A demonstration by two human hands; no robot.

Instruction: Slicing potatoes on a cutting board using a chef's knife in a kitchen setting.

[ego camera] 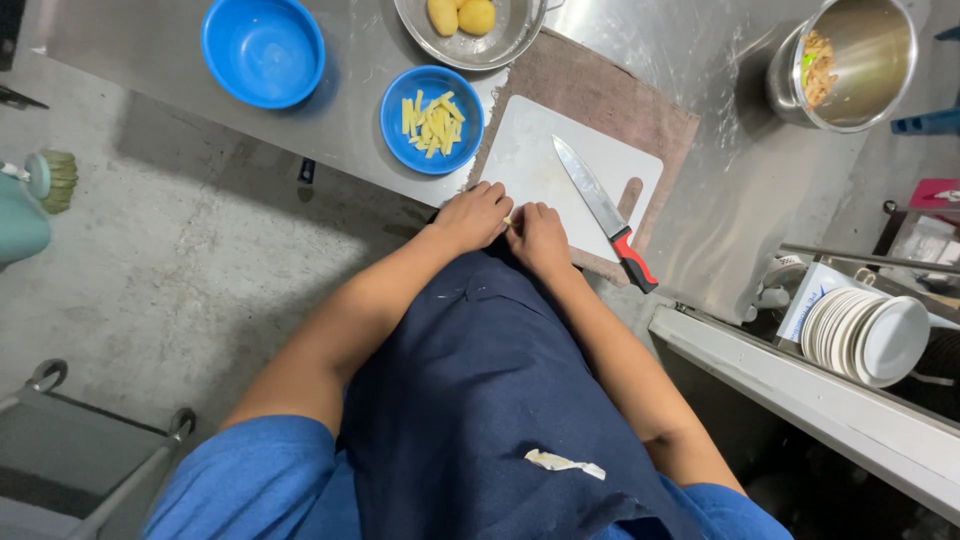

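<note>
Head view: left hand (473, 215) and right hand (538, 238) pinch, seemingly, a pale potato strip (508, 221) on smooth white board (545, 165)

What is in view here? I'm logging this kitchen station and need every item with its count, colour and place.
cutting board: one, white, on a brown cloth at the counter's near edge
brown cloth: one, under the board
knife: one, steel blade, red-black handle, lying on the board
small bowl: one, blue, left of the board, holding pale yellow potato sticks
empty bowl: one, blue, far left
metal bowl: one, silver, holding peeled potatoes
pot: one, steel, right, with scraps
plates: a stack, white, lower right
left hand: at the board's near edge
right hand: beside it, a small pale piece between them
</note>
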